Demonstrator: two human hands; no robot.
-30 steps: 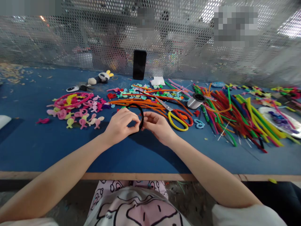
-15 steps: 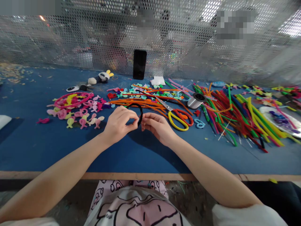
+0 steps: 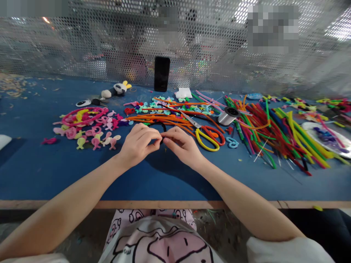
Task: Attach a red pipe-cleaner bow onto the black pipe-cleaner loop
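Note:
A black fuzzy ring, which looks like bent pipe cleaner, is pinched between the fingers of my left hand above the table. My right hand meets it from the other side, its thumb and forefinger closed at the ring's near edge; my fingertips hide that spot. Just right of my right hand lie scissors with yellow and red handles. Behind both hands is a row of orange pipe cleaners.
Twisted pink and yellow pieces lie to the left. A wire spool, a blue twisted piece and many coloured pipe cleaners are on the right. A phone leans on the perforated metal screen at the back.
My right hand has moved slightly left and its fingertips have closed at the ring beside my left fingers. My left hand stays nearly in place.

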